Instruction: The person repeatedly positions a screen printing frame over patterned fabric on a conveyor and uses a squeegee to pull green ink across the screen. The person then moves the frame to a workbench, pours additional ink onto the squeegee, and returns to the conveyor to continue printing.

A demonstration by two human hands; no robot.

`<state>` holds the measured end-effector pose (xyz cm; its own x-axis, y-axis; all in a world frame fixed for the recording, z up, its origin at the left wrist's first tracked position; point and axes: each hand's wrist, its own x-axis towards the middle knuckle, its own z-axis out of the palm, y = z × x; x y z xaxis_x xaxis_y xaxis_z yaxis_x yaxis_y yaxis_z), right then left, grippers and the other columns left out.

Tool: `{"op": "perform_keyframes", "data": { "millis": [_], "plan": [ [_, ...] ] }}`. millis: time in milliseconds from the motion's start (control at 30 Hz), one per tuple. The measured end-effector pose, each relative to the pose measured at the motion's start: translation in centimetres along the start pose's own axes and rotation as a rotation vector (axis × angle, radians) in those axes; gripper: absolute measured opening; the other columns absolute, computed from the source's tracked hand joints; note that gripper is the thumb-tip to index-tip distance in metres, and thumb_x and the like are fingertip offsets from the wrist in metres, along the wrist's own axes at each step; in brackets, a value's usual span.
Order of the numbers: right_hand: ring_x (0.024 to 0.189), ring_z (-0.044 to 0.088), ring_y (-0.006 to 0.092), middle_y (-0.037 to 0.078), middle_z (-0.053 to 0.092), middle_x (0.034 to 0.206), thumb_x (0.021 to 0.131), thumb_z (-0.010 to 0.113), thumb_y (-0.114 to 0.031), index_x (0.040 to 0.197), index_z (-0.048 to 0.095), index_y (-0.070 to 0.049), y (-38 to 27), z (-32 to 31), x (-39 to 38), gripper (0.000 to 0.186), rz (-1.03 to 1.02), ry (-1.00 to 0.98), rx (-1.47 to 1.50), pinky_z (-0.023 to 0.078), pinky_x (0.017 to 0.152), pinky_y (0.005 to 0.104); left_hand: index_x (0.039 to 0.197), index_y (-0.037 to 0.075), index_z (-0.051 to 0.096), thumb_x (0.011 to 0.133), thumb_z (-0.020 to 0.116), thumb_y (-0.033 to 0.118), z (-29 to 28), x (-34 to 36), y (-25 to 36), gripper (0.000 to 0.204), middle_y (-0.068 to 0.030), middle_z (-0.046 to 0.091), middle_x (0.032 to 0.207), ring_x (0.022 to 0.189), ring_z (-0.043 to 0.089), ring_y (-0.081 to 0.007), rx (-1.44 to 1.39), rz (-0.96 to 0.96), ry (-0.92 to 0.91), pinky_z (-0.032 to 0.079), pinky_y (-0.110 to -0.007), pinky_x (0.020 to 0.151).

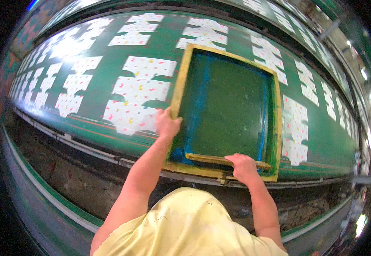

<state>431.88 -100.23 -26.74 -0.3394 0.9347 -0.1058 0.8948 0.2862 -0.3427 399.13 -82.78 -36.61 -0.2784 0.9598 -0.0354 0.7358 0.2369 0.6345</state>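
Observation:
A screen-printing frame (180, 85) with yellow-stained wooden sides lies on the long green table (96, 104). Dark green mesh (232, 102) fills it, with blue bands along its left and right sides. My left hand (168, 123) is closed on the frame's left side. Across the near end, inside the frame, lies a wooden squeegee (209, 158). The fingers of my right hand (241, 167) are closed over the squeegee's handle, right of its middle. The squeegee's blade and the cloth under the screen are hidden.
White printed fabric pieces (138, 91) lie in rows left of the frame, and more pieces (295, 128) lie to its right. A metal rail (70, 140) runs along the table's near edge. Another long table (53, 198) stands behind a gap on the near side.

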Motion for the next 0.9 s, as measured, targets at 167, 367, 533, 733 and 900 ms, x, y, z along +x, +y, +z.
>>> {"op": "perform_keyframes", "data": {
  "millis": [167, 367, 533, 733, 900],
  "plan": [
    [0.111, 0.075, 0.0371, 0.015, 0.081, 0.116, 0.082, 0.064, 0.005, 0.123, 0.079, -0.010, -1.4, 1.2, -2.3, 0.047, 0.034, 0.018, -0.012, 0.059, 0.095, 0.0503, 0.132, 0.010, 0.073, 0.081, 0.091, 0.030, -0.7, -0.3, 0.6, 0.058, -0.0185, 0.066, 0.122, 0.122, 0.064, -0.0417, -0.035, 0.023, 0.022, 0.055, -0.053, 0.103],
    [0.110, 0.075, 0.0303, 0.008, 0.079, 0.120, 0.088, 0.065, -0.001, 0.125, 0.078, -0.013, -1.9, 4.2, -2.5, 0.041, -0.020, 0.240, -0.157, 0.058, 0.094, 0.0465, 0.135, 0.004, 0.071, 0.090, 0.085, 0.035, 0.1, -0.2, 0.0, 0.057, -0.0200, 0.066, 0.124, 0.122, 0.063, -0.0417, -0.098, 0.061, 0.083, 0.055, -0.053, 0.104],
    [0.110, 0.073, 0.0300, 0.006, 0.076, 0.118, 0.089, 0.064, -0.002, 0.126, 0.077, -0.014, 0.7, 4.2, 2.0, 0.041, -0.027, 0.308, -0.198, 0.057, 0.094, 0.0472, 0.130, 0.000, 0.072, 0.096, 0.079, 0.033, 0.7, 0.1, -0.4, 0.048, -0.0208, 0.067, 0.122, 0.123, 0.063, -0.0422, -0.128, 0.048, 0.099, 0.055, -0.053, 0.102],
    [0.105, 0.072, 0.0325, 0.009, 0.075, 0.113, 0.086, 0.065, 0.000, 0.127, 0.073, -0.015, 7.6, 1.4, 12.2, 0.045, -0.031, 0.247, -0.216, 0.056, 0.092, 0.0474, 0.126, 0.004, 0.074, 0.104, 0.064, 0.019, 1.8, 0.5, -0.8, 0.029, -0.0213, 0.070, 0.118, 0.114, 0.065, -0.0455, -0.092, 0.077, 0.186, 0.054, -0.055, 0.099],
    [0.107, 0.073, 0.0320, 0.011, 0.075, 0.114, 0.085, 0.068, 0.000, 0.130, 0.074, -0.017, 14.1, -0.9, 21.0, 0.048, -0.017, 0.212, -0.262, 0.057, 0.093, 0.0459, 0.127, 0.003, 0.073, 0.105, 0.061, 0.012, 2.0, 0.5, -0.9, 0.027, -0.0213, 0.070, 0.118, 0.115, 0.064, -0.0453, -0.085, 0.091, 0.175, 0.053, -0.053, 0.099]
  ]
}}
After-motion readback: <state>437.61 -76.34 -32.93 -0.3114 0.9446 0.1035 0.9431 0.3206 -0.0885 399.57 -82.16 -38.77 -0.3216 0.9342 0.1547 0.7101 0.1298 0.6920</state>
